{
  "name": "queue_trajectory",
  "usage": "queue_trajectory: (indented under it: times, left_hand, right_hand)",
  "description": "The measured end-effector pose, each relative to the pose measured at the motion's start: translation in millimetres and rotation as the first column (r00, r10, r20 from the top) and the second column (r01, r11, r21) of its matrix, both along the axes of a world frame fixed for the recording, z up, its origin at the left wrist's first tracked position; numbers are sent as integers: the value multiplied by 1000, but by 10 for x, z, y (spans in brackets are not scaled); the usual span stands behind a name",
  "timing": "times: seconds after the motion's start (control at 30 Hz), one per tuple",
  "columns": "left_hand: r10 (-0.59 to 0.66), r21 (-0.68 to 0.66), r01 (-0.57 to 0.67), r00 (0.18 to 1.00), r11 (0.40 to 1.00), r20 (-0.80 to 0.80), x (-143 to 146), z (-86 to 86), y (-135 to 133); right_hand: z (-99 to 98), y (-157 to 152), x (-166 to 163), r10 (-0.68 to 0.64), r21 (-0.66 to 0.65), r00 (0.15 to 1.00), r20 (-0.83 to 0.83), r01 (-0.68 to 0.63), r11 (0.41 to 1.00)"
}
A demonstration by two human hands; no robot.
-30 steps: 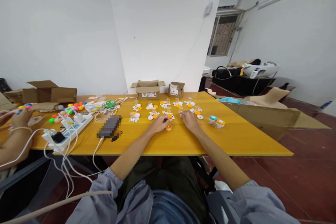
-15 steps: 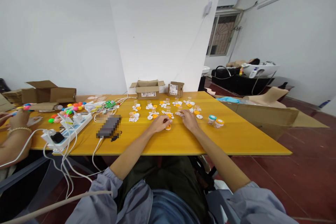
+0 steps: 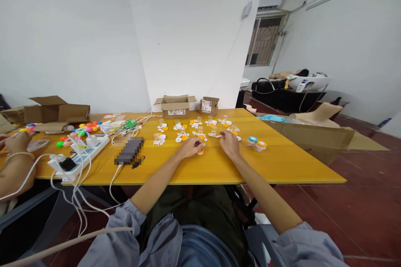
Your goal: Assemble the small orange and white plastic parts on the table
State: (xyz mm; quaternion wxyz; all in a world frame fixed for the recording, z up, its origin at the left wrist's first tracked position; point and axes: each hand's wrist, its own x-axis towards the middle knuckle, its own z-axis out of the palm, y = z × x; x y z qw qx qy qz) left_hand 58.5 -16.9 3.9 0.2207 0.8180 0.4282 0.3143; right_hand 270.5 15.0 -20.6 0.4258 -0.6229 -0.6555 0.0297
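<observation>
My left hand (image 3: 190, 147) rests on the yellow table (image 3: 282, 167), fingers curled around a small orange-lidded piece (image 3: 200, 151) at its fingertips. A little to the right, my right hand (image 3: 229, 142) has its fingers closed in a pinch over something too small to make out. Beyond both hands lie several small clear cups, orange and white lids and white tiles (image 3: 197, 127). Two capped little jars (image 3: 257, 143), one teal-lidded and one orange-lidded, stand just right of my right hand.
Two open cardboard boxes (image 3: 176, 105) stand at the table's far edge. A dark phone (image 3: 129, 150), a white power strip (image 3: 82, 153) with cables and coloured balls (image 3: 82, 128) lie to the left. Another person's hand (image 3: 15, 142) works at the far left. Flattened cardboard (image 3: 326, 133) lies right.
My right hand has drawn back slightly toward me and to the right, away from the row of cups. My left hand has stayed by the orange-lidded piece.
</observation>
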Motion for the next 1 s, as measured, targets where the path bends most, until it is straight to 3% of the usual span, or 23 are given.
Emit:
queue_trajectory:
  times: [0.37,0.57,0.8,1.0]
  left_hand:
    - [-7,-3,7,1000,1000,0,9,31,-24]
    - [-12,-8,12,1000,1000,5,7,41,-41]
    - [-12,-14,12,1000,1000,1,4,34,-19]
    - [-84,-18,84,996,996,-11,-11,62,-40]
  right_hand:
    - [43,-54,-40,22,-129,996,82,-12,992]
    - [33,-36,-51,45,-128,997,65,-36,991]
    - [-4,20,-3,83,3,971,-224,-85,996]
    - [-9,25,-29,145,65,814,-563,-131,989]
